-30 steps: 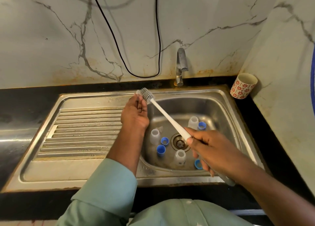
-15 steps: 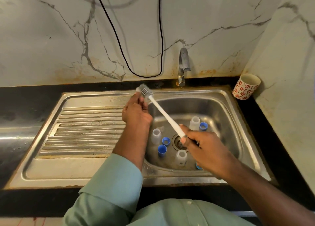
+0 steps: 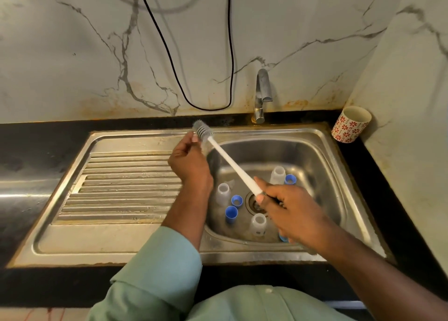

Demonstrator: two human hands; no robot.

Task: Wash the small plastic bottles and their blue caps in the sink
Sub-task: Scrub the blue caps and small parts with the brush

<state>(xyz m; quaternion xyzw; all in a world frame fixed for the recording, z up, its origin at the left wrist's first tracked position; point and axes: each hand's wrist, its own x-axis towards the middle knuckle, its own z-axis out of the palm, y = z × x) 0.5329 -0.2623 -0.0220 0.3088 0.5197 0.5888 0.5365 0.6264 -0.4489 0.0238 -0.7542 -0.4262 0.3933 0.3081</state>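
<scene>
Right hand (image 3: 288,214) grips the lower end of the bottle brush (image 3: 232,164), fingers curled round the white handle over the middle of the sink (image 3: 322,156) basin; left hand (image 3: 188,160) is raised over the basin's back left corner, fingertips at the grey bristle head, and whether it pinches the bristles or a small pale item beside them I cannot tell. Head view, the only one: three small plastic bottles stand upright on the basin floor, one left of the drain (image 3: 223,193), one toward the front edge (image 3: 258,223), one toward the back right (image 3: 277,175). Blue caps lie among them, two near the left bottle (image 3: 231,214), one just beside the back bottle (image 3: 290,179), one at the front edge mostly hidden under the right hand. Tap (image 3: 263,90) at the back edge shows no running water. Judgement on handling: bottles look thin-walled, light and fairly stiff, likely slippery when wet and easy to tip; best held round the body with the mouth free for the brush. Caps are small and hard; pinch at the rim. Nothing looks fragile. Versus the earlier frames: left hand has risen slightly and loosened toward a fingertip hold at the bristles; right hand has slid up the handle, toward the bristle end; bottles and caps unmoved.
</scene>
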